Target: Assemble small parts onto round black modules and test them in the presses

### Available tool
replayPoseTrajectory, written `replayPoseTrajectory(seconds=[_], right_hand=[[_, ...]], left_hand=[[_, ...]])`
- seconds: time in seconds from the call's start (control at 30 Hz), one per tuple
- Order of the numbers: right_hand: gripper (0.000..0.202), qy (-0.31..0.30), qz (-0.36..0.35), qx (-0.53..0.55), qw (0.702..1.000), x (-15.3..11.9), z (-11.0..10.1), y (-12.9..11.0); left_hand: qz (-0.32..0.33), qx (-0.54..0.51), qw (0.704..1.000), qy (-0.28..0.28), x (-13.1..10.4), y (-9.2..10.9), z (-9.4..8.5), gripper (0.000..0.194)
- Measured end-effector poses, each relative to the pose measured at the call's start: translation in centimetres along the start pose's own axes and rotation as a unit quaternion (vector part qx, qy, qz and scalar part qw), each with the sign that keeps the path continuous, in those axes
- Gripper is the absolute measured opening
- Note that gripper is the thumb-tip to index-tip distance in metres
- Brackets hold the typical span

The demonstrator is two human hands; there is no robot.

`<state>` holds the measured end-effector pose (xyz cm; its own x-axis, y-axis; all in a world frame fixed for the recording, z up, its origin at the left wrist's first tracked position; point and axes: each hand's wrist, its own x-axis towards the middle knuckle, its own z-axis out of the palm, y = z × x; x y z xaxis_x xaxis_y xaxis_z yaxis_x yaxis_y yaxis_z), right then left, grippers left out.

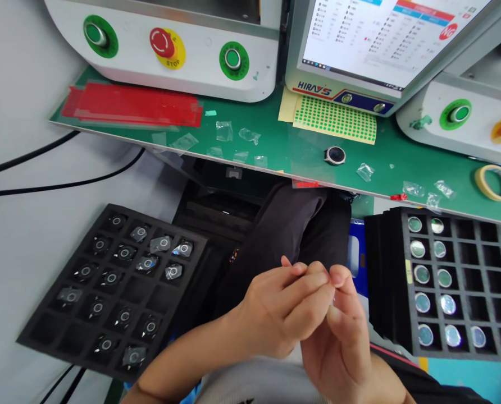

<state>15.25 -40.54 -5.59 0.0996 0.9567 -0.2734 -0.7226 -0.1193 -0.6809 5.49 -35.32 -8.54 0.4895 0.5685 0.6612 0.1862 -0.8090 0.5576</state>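
Observation:
My left hand and my right hand meet above my lap, fingers curled and fingertips pressed together. Whatever they pinch is hidden or too small to name. To the left lies a black foam tray with round watch parts in many compartments. On the right, another black tray holds round glassy discs, mostly in its two left columns. One round watch body rests on the green bench, beyond my hands.
The green bench carries red strips, a sheet of green dots, clear film scraps and a tape roll. Behind are a monitor and machine panels with a red stop button. Black cables run at left.

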Motion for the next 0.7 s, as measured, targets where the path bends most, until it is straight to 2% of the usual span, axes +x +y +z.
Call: replayPoseTrajectory(seconds=[0.07,0.13,0.2,0.23,0.27,0.3,0.33,0.37,0.4,0.43,0.47,0.53,0.6,0.7], right_hand=[[0.016,-0.019,0.023,0.003,1.000,0.3,-0.3,-0.2],[0.021,-0.050,0.042,-0.017,0.998,0.5,-0.8,-0.6],[0.029,-0.079,0.022,-0.067,0.994,0.8,-1.2,-1.1],[0.033,-0.080,-0.014,-0.108,0.991,0.9,-1.4,-1.3],[0.038,-0.073,-0.069,-0.157,0.982,0.9,-1.6,-1.4],[0.042,-0.063,-0.130,-0.210,0.967,1.0,-1.8,-1.5],[0.046,-0.066,-0.195,-0.258,0.944,1.1,-2.1,-1.5],[0.052,-0.084,-0.250,-0.300,0.917,1.1,-2.3,-1.5],[0.059,-0.116,-0.291,-0.328,0.891,1.3,-2.6,-1.4],[0.066,-0.154,-0.315,-0.343,0.872,1.4,-2.9,-1.2],[0.073,-0.187,-0.328,-0.347,0.859,1.5,-3.2,-1.1],[0.082,-0.225,-0.334,-0.342,0.849,1.9,-3.8,-0.8],[0.084,-0.235,-0.341,-0.323,0.851,2.2,-4.1,-0.7],[0.082,-0.242,-0.355,-0.291,0.855,2.6,-4.4,-0.7]], left_hand=[[-0.001,0.030,1.000,-0.003,-0.1,0.0,-0.1,0.034],[-0.007,0.018,1.000,0.008,0.0,0.2,-0.3,0.029],[-0.073,-0.100,0.992,0.021,0.2,0.5,-0.8,0.024],[-0.138,-0.205,0.969,0.027,0.4,0.7,-1.0,0.021],[-0.214,-0.327,0.920,0.032,0.5,0.9,-1.2,0.019],[-0.290,-0.446,0.846,0.034,0.7,1.1,-1.4,0.019],[-0.352,-0.547,0.759,0.035,0.8,1.2,-1.5,0.020],[-0.396,-0.623,0.674,0.033,0.9,1.3,-1.5,0.024],[-0.425,-0.673,0.605,0.026,1.0,1.3,-1.5,0.027],[-0.447,-0.701,0.555,0.017,1.0,1.4,-1.5,0.030],[-0.464,-0.715,0.522,0.011,1.1,1.4,-1.4,0.032],[-0.488,-0.726,0.485,0.007,1.1,1.5,-1.2,0.035],[-0.496,-0.731,0.469,0.004,1.0,1.6,-1.1,0.036],[-0.501,-0.732,0.462,-0.007,0.9,1.6,-1.1,0.038]])
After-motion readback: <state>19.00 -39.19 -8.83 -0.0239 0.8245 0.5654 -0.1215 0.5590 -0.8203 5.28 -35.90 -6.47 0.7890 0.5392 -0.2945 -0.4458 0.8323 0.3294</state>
